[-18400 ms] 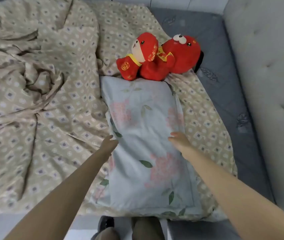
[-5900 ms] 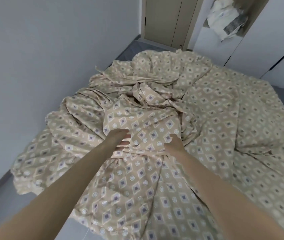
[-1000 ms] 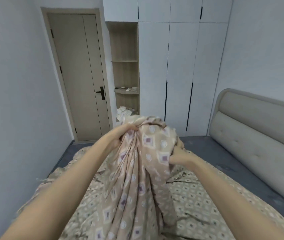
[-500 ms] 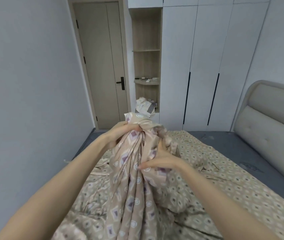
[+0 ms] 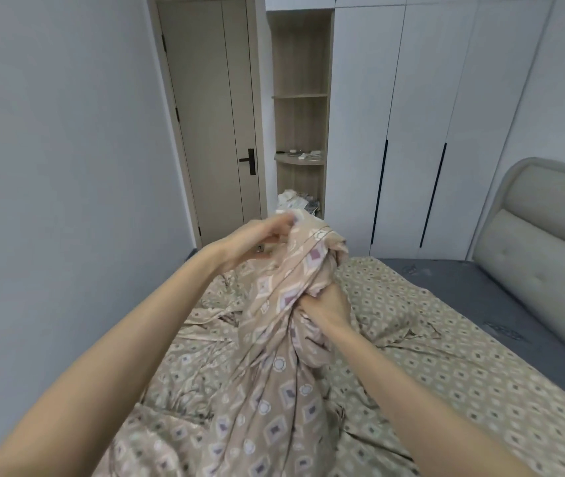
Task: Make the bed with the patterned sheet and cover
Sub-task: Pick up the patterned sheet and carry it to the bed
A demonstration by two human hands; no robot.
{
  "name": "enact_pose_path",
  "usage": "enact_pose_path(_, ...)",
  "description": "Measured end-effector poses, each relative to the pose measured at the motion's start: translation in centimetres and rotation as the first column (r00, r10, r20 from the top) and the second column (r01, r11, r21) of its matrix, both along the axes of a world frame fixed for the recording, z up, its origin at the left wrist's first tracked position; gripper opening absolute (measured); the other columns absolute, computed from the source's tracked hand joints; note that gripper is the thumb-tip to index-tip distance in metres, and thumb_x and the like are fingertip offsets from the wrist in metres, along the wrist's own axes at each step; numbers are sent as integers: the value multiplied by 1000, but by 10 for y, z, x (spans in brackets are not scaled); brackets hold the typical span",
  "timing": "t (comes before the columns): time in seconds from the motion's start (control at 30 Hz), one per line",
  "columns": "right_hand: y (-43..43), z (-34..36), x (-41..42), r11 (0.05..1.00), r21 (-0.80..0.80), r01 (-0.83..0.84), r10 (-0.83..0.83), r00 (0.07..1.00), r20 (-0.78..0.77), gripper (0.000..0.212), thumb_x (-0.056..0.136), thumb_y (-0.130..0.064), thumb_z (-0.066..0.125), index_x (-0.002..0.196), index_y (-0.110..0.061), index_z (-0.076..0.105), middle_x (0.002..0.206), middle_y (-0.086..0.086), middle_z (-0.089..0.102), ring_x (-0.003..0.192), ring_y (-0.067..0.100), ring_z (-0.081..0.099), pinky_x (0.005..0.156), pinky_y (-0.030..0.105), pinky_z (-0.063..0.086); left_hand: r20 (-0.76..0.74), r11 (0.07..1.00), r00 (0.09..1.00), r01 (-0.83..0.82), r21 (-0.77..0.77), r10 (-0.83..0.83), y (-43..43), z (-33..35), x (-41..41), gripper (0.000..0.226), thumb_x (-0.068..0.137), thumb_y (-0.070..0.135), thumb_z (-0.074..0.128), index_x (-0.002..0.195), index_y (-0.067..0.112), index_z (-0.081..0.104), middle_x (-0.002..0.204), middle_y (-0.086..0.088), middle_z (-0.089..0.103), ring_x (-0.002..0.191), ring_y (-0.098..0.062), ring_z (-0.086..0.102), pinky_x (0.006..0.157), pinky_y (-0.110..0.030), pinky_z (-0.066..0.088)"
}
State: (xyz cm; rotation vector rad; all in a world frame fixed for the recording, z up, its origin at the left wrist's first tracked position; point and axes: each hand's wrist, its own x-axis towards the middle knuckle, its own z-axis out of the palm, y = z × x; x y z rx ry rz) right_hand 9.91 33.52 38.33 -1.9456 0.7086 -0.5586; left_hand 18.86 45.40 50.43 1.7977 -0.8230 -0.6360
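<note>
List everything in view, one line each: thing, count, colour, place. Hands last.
patterned cover: one, beige diamond print, bunched and lifted, centre
patterned sheet: one, same print, spread flat below it
headboard: one, cream, right
mattress: one, grey, bare beside the headboard
door: one, beige, far left
shelf niche: one, wood, right of the door
wardrobe: one, white, far wall
cloth pile: one, whitish, low in the niche
left hand: pinches the cover's top
right hand: grips the cover lower down

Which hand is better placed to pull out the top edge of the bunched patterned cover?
Probably the left hand: it pinches the very top of the patterned cover, right by the seamed edge. The right hand grips the bunch lower down, so it serves better as the anchor.
</note>
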Motion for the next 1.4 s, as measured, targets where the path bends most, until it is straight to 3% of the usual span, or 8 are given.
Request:
enact_pose_path(0.27, -46, 48, -6, 742, 668, -60, -163, 950, 266, 29, 81, -30, 67, 102, -13, 58, 101, 7, 65, 90, 18, 61, 88, 34, 51, 87, 960, 995, 23, 280, -49, 59, -66, 23, 113, 63, 68, 71, 148, 44, 2, 156, 12, 11, 144, -16, 15, 115, -41, 21)
enact_pose_path(0.6, -31, 114, -29, 532, 730, -428, -57, 842, 536, 36, 101, -41, 30, 94, -17, 57, 82, 6, 67, 79, 18, 58, 64, 30, 52, 212, 921, 976, -38, 387, -49, 48, -160, 29, 159, 32, 55, 91, 149, 27, -13, 153, 14, 7, 136, -6, 17, 115, -31, 17)
enact_pose_path(0.77, -24, 97, -25, 494, 802, -337, -118, 888, 445, 42, 100, -41, 37, 90, -10, 62, 69, 9, 70, 69, 19, 63, 47, 25, 55, 238, 890, 939, -319, 325, 249, 47, -196, 24, 93, 61, 40, 82, 140, 12, 43, 140, -9, 49, 128, -26, 47, 103, -34, 39)
enact_pose_path(0.97, -52, 61, -28, 385, 909, -157, -237, 935, 262, 58, 101, -49, 18, 137, -12, 46, 131, 11, 52, 130, 30, 42, 99, 41, 35, -257, 789, 748, -599, 134, 612, 35, -178, 22, 46, 83, 12, 62, 126, 0, 55, 120, -15, 61, 106, -32, 58, 89, -36, 48)
enact_pose_path(1.13, -77, 22, -38, 405, 907, -113, -237, 946, 223, 44, 104, -25, 19, 124, 1, 48, 89, 14, 68, 78, 23, 64, 68, 36, 51, -509, 807, 735, -578, -122, 449, -2, -69, 25, 23, 94, 4, 40, 77, 9, 57, 44, 1, 59, 33, -10, 52, 29, -14, 33)
enact_pose_path(1.23, -83, 16, -47, 246, 969, -39, -256, 961, 103, 43, 102, -19, 29, 79, 4, 56, 49, 14, 63, 46, 23, 63, 50, 31, 53, -326, 863, 887, -421, -280, 327, -41, 22, 1, 18, 90, 16, 57, 73, 13, 59, 49, 3, 60, 42, -10, 53, 41, -18, 39)
enact_pose_path(1.33, -85, 13, -49, 206, 977, -61, -204, 974, 103, 43, 93, -36, 50, 102, 4, 61, 91, 25, 64, 79, 40, 62, 93, 59, 42, -69, 910, 975, -222, -349, 211, -86, 86, -37, 8, 88, 16, 59, 85, 14, 66, 77, -5, 70, 71, -18, 67, 68, -26, 54)
enact_pose_path(1.4, -101, 2, -47, 262, 960, -99, -173, 974, 148, 72, 77, -41, 74, 132, -4, 45, 126, 23, 51, 115, 48, 49, 94, 69, 37, 55, 935, 990, -104, -340, 130, -107, 105, -57, 13, 88, 15, 57, 94, 17, 68, 100, -9, 72, 95, -23, 68, 90, -34, 54)
